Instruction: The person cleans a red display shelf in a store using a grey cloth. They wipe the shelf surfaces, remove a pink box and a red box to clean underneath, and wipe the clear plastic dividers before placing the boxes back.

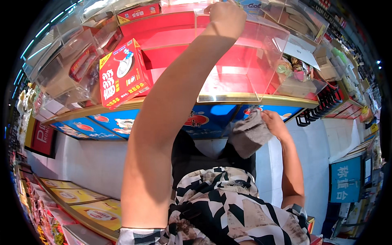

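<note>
My left hand point(228, 15) reaches to the top middle, over the upper edge of a clear acrylic display bin point(232, 87) on a red tiered shelf; its fingers are partly hidden, so what they touch is unclear. My right hand point(275, 124) holds a grey cloth point(249, 133) by its corner, hanging in front of the blue printed panels point(214, 119) below the shelf's gold edge. A red carton with a printed bowl point(124, 73) leans on the shelf to the left of my left forearm.
Clear bins with packaged goods point(295, 70) stand on the right, and more bins point(76, 67) on the left. Black hooks or handles point(318, 107) hang at the shelf's right end. Behind on the left is another display counter with yellow panels point(98, 211).
</note>
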Motion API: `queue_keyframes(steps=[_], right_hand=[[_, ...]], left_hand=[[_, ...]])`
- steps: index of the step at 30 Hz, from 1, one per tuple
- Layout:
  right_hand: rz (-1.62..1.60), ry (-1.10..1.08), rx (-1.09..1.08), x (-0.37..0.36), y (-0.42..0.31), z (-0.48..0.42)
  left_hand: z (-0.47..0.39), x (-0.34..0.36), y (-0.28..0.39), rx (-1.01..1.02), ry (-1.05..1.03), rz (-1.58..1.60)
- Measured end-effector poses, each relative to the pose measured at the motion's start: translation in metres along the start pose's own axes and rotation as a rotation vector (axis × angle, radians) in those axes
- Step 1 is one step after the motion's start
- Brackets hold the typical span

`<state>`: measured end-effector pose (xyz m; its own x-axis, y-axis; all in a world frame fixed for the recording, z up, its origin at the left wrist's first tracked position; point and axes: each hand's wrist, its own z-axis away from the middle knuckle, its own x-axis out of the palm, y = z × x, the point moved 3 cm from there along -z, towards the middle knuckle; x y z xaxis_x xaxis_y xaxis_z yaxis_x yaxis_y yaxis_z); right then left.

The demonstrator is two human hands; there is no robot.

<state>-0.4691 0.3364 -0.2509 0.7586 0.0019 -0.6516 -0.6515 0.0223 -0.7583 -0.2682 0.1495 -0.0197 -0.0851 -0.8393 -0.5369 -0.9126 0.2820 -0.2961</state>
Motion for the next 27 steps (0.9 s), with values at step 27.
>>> queue_keyframes(steps=[27], right_hand=[[-0.039,-0.167,-0.170,-0.028,-0.038,-0.036]], left_hand=[[0.005,0.011,-0.004,-0.021,0.165,0.025]])
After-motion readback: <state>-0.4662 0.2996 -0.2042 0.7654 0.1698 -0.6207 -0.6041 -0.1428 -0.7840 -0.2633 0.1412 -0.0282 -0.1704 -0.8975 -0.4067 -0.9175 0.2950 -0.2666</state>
